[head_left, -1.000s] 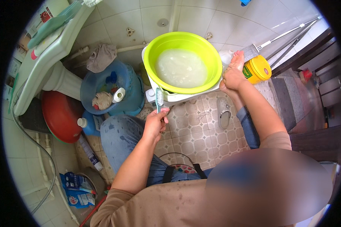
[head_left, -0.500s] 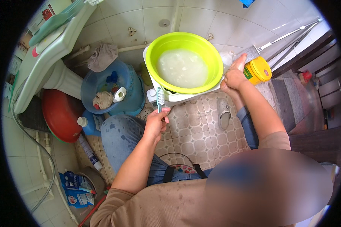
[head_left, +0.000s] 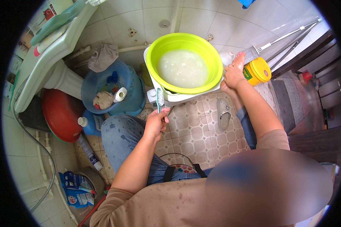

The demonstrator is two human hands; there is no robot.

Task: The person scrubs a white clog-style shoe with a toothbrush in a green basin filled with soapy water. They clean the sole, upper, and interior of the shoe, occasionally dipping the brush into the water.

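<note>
Pale blobs in the cloudy water (head_left: 182, 70) have been reshuffled, with rounder, bubble-like spots seen now. Also, the right hand (head_left: 234, 76) seems to have been shifted slightly up the bare foot (head_left: 239, 60), leaving less of it exposed.

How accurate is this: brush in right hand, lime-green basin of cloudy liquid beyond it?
Wrong side: the head view shows the brush in the left hand. The lime-green basin of cloudy liquid is beyond it.

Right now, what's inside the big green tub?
Cloudy, whitish liquid lies inside the green tub. Above it, the bare inner wall shows. The liquid hides the bottom, so I can't tell whether anything is down there.
</note>
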